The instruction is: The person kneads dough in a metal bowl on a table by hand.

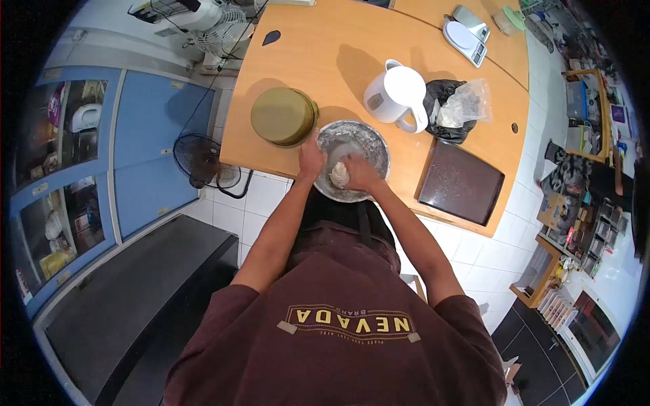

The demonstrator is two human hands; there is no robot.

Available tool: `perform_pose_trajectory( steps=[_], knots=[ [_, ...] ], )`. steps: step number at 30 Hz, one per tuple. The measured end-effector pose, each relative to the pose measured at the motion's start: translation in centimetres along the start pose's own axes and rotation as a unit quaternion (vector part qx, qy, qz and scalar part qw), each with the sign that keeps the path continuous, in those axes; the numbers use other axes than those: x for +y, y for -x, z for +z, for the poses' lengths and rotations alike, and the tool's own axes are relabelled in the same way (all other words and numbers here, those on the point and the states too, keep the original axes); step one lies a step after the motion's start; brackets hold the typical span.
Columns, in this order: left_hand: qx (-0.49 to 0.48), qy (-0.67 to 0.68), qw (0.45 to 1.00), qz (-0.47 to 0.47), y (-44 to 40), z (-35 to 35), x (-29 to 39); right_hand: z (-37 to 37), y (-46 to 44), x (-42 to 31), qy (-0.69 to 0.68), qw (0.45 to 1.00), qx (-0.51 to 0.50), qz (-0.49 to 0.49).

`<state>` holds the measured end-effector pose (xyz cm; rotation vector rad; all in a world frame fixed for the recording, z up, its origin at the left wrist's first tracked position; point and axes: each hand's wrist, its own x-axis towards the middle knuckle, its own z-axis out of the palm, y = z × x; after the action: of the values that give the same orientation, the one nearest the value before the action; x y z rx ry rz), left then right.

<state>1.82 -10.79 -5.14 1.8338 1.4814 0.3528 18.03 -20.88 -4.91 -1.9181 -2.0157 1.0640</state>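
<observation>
A metal mixing bowl, its inner wall smeared with white flour, sits at the front edge of the wooden table. My left hand grips the left side of its rim. Down inside the bowl, my right hand is closed on a pale lump of dough; some fingers are hidden. Just left of the bowl and close to my left hand is an olive-green round container.
On the table stand a white pitcher, a black plastic bag with a clear bag of white stuff, a dark rectangular tray and a kitchen scale. A black fan is at the left.
</observation>
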Motion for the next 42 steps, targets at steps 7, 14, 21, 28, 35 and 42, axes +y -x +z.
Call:
perform_pose_trajectory(
  steps=[7, 14, 21, 28, 35, 42],
  knots=[
    [0.035, -0.009, 0.999, 0.019, -0.7, 1.0, -1.1, 0.3, 2.4, -1.1, 0.043, 0.999, 0.014, -0.003],
    [0.056, -0.001, 0.998, -0.011, 0.3, 1.6, -0.3, -0.7, 6.8, -0.9, 0.012, 0.997, 0.081, -0.002],
    [0.042, 0.067, 0.997, -0.005, 0.8, 1.3, -0.3, -1.4, 4.4, -1.0, -0.017, 0.965, 0.234, 0.119],
    [0.018, 0.032, 0.999, 0.009, 1.4, 0.9, -0.8, 0.0, -1.7, -2.2, -0.078, 0.897, 0.333, 0.281],
    [0.081, 0.120, 0.989, 0.014, 1.1, 0.5, -1.1, -1.9, -0.5, -4.6, 0.059, 0.978, 0.156, 0.122],
    [0.063, 0.122, 0.990, 0.014, 0.3, 0.2, -1.5, -1.5, -1.0, -3.9, 0.065, 0.995, 0.080, -0.017]
  ],
)
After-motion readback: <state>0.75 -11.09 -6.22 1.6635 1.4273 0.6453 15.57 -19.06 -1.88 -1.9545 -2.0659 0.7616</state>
